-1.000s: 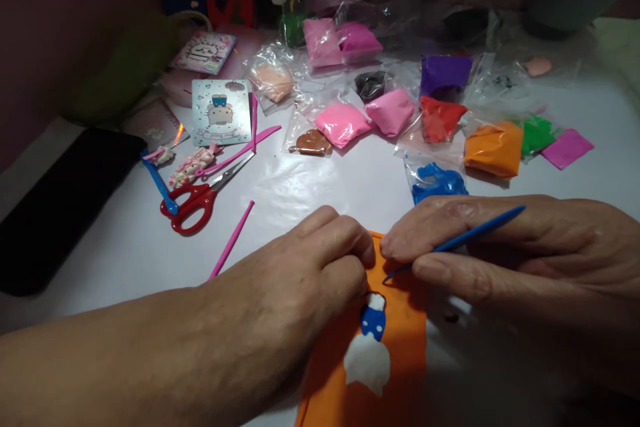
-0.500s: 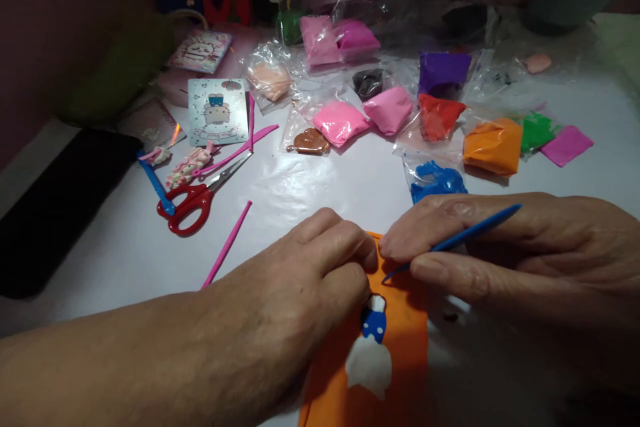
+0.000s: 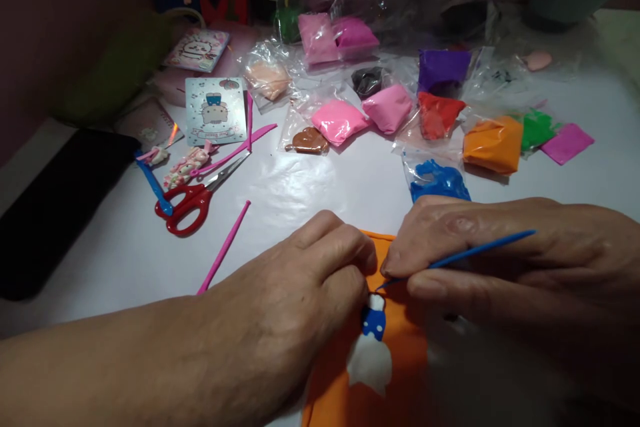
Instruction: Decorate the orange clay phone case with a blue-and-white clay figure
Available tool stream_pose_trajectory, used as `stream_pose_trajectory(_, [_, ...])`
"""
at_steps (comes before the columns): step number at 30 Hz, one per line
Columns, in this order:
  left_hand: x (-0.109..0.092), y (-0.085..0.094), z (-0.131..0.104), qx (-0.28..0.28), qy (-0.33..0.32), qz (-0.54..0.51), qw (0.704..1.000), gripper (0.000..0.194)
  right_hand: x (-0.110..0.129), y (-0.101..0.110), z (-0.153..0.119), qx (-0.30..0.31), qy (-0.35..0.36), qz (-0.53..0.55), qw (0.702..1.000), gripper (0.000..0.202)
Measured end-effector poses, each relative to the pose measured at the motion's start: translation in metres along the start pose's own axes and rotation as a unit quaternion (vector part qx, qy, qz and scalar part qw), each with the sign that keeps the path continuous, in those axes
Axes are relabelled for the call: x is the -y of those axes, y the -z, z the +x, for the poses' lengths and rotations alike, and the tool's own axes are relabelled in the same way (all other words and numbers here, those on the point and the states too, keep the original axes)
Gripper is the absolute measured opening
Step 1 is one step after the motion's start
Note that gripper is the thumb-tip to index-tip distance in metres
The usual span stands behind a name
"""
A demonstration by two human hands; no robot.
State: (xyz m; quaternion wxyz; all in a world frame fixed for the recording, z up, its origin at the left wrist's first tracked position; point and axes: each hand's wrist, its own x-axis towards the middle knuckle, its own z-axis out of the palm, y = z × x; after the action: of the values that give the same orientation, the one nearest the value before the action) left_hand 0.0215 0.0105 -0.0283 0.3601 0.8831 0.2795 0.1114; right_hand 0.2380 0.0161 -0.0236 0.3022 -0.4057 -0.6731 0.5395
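Note:
My right hand [image 3: 480,260] pinches a thin blue tool [image 3: 483,248], its tip by the top of a small figure. The white and blue figure [image 3: 373,347] lies on an orange sheet [image 3: 407,373], with a dark outline round its upper white part. My left hand [image 3: 325,267] rests on the sheet's left side, fingers curled down close to the figure; whatever its fingertips hold, if anything, is hidden.
Red-handled scissors [image 3: 193,203], a pink tool [image 3: 225,247], a blue tool [image 3: 154,181] and a cat card [image 3: 217,111] lie left. A black object [image 3: 60,207] is far left. Behind my hands are bags of coloured clay, including orange [image 3: 493,145] and blue [image 3: 437,180].
The blue tool's tip has moved down and left, to the top of the figure. My right hand has shifted slightly down, and its tool lies flatter. My left hand has barely moved.

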Motion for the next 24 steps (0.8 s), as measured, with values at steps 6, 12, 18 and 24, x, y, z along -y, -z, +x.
stream_pose_trajectory(6, [-0.001,-0.001,0.001,-0.012,0.006,-0.012,1.000,0.020,-0.007,-0.003,-0.002,-0.009,0.026,0.017,0.999,0.010])
stream_pose_trajectory(12, [0.000,0.000,0.000,0.002,0.004,-0.020,1.000,0.018,-0.002,-0.002,-0.003,-0.003,-0.009,0.001,1.000,0.011])
stream_pose_trajectory(18, [0.000,0.003,0.003,0.019,0.000,-0.019,1.000,0.019,0.008,0.004,-0.004,-0.077,-0.024,-0.013,0.997,0.011])
stream_pose_trajectory(24, [0.004,-0.002,0.002,-0.015,-0.029,-0.017,0.999,0.023,0.014,0.008,0.005,-0.078,-0.094,-0.124,0.985,0.024])
